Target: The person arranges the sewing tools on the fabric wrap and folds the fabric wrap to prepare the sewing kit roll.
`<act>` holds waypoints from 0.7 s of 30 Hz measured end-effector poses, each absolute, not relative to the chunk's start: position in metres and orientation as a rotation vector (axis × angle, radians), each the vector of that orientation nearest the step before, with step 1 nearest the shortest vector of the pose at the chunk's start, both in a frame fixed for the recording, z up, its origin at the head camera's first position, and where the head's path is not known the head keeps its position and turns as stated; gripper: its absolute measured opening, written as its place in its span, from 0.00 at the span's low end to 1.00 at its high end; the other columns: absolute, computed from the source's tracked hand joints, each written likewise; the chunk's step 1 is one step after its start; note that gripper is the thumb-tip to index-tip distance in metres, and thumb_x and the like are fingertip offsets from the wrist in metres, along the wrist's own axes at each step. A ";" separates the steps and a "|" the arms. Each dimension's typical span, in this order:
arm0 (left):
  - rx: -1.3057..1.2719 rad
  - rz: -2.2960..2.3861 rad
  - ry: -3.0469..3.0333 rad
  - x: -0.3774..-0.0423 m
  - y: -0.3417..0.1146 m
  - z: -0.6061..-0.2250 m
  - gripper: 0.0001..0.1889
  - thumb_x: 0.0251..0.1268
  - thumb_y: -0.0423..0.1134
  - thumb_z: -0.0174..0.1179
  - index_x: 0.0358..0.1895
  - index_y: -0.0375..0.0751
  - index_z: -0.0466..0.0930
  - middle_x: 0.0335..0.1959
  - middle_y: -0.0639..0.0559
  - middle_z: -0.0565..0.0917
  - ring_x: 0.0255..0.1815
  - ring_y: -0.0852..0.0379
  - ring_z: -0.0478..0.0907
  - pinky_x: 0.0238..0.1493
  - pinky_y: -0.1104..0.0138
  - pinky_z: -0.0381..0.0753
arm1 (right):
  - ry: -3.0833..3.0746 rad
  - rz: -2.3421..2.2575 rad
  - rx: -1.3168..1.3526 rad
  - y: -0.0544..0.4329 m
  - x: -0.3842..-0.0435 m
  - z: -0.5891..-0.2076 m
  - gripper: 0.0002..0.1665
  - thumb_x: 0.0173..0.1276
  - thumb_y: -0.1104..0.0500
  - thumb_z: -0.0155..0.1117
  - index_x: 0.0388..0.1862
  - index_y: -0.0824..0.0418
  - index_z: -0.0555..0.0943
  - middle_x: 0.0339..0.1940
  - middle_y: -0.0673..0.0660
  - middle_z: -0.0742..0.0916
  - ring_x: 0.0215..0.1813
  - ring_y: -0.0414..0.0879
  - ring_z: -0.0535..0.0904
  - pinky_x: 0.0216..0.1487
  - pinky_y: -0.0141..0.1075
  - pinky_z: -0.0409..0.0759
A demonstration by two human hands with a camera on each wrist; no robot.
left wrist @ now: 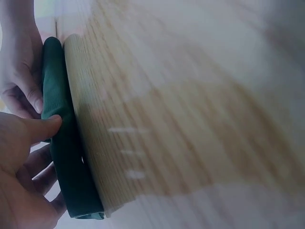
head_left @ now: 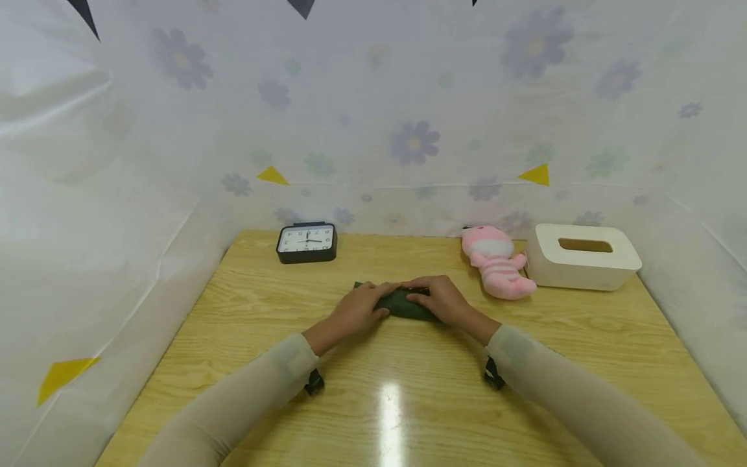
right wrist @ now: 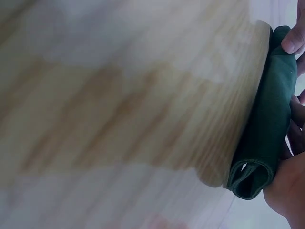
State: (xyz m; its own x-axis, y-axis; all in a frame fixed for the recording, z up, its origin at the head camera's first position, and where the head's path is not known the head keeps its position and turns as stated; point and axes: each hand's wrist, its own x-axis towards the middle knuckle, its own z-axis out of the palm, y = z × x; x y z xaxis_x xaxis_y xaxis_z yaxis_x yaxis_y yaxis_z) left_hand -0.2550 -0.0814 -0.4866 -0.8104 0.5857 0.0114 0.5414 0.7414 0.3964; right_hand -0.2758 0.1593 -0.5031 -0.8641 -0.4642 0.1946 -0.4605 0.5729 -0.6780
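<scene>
A dark green cloth [head_left: 404, 305], rolled into a tube, lies crosswise on the wooden table in front of me. My left hand [head_left: 360, 306] holds its left part, with the thumb on the near side and the fingers behind, as the left wrist view shows. On the right part, my right hand [head_left: 445, 301] grips the roll from above and behind. Both hands' fingertips come close together over its top. The right wrist view shows the open end of the roll [right wrist: 252, 179], with loose layers and a stitched edge. Some fingers are hidden behind the cloth.
A black-framed clock [head_left: 307, 242] stands at the back left, its dial upside down. At the back right lies a pink plush toy [head_left: 497, 263], beside a white tissue box [head_left: 583, 259]. Flower-patterned white sheeting [head_left: 362, 117] encloses the table [head_left: 350, 415] at the back and sides.
</scene>
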 end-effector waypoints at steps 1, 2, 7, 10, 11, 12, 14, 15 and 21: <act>0.921 0.588 2.829 -0.255 -0.081 -0.487 0.33 0.75 0.42 0.63 0.80 0.55 0.64 0.64 0.47 0.83 0.65 0.46 0.78 0.61 0.50 0.79 | 2.787 -1.201 -0.816 0.159 -0.275 -0.503 0.19 0.70 0.59 0.72 0.60 0.55 0.87 0.54 0.54 0.90 0.56 0.51 0.86 0.56 0.47 0.83; 0.925 0.591 2.832 -0.256 -0.082 -0.488 0.32 0.75 0.42 0.63 0.79 0.55 0.65 0.64 0.47 0.83 0.65 0.45 0.78 0.61 0.50 0.79 | 2.792 -1.205 -0.814 0.159 -0.275 -0.503 0.19 0.70 0.59 0.72 0.59 0.55 0.87 0.54 0.54 0.90 0.55 0.51 0.87 0.56 0.47 0.83; 0.932 0.615 2.836 -0.257 -0.082 -0.490 0.31 0.74 0.42 0.64 0.77 0.54 0.68 0.64 0.47 0.82 0.66 0.45 0.77 0.63 0.50 0.78 | 2.815 -1.216 -0.843 0.158 -0.272 -0.505 0.17 0.70 0.60 0.72 0.58 0.55 0.87 0.52 0.54 0.91 0.55 0.51 0.87 0.56 0.47 0.83; 0.929 0.629 2.832 -0.257 -0.082 -0.490 0.30 0.74 0.42 0.64 0.77 0.55 0.69 0.65 0.47 0.82 0.66 0.45 0.77 0.64 0.50 0.77 | 2.818 -1.223 -0.836 0.157 -0.271 -0.505 0.17 0.71 0.59 0.72 0.57 0.55 0.88 0.51 0.54 0.91 0.55 0.50 0.87 0.56 0.46 0.83; 0.927 0.631 2.831 -0.257 -0.082 -0.490 0.30 0.74 0.42 0.64 0.77 0.54 0.69 0.65 0.48 0.82 0.66 0.45 0.77 0.64 0.50 0.77 | 2.821 -1.225 -0.829 0.157 -0.271 -0.505 0.16 0.71 0.59 0.72 0.57 0.55 0.88 0.51 0.53 0.91 0.55 0.49 0.87 0.56 0.46 0.83; 0.925 0.632 2.831 -0.257 -0.083 -0.490 0.29 0.74 0.42 0.64 0.76 0.54 0.69 0.65 0.48 0.82 0.66 0.45 0.77 0.64 0.50 0.77 | 2.823 -1.226 -0.824 0.157 -0.271 -0.505 0.16 0.70 0.59 0.72 0.56 0.54 0.88 0.50 0.53 0.91 0.54 0.49 0.87 0.56 0.45 0.83; 0.918 0.640 2.829 -0.257 -0.083 -0.490 0.29 0.74 0.42 0.64 0.76 0.54 0.70 0.65 0.48 0.82 0.65 0.45 0.77 0.64 0.51 0.77 | 2.823 -1.233 -0.814 0.157 -0.271 -0.504 0.15 0.70 0.59 0.72 0.54 0.54 0.89 0.49 0.51 0.91 0.54 0.48 0.87 0.56 0.45 0.83; 0.915 0.644 2.827 -0.257 -0.083 -0.489 0.29 0.74 0.42 0.64 0.76 0.54 0.70 0.65 0.48 0.82 0.65 0.45 0.77 0.64 0.51 0.77 | 2.823 -1.236 -0.809 0.157 -0.271 -0.503 0.14 0.70 0.58 0.73 0.54 0.53 0.89 0.49 0.51 0.91 0.53 0.48 0.87 0.55 0.44 0.83; 0.886 0.680 2.812 -0.256 -0.083 -0.489 0.28 0.74 0.42 0.64 0.75 0.54 0.71 0.64 0.49 0.82 0.64 0.48 0.77 0.64 0.52 0.77 | 2.811 -1.261 -0.835 0.157 -0.272 -0.504 0.13 0.69 0.59 0.73 0.51 0.53 0.90 0.47 0.49 0.92 0.51 0.47 0.88 0.53 0.44 0.84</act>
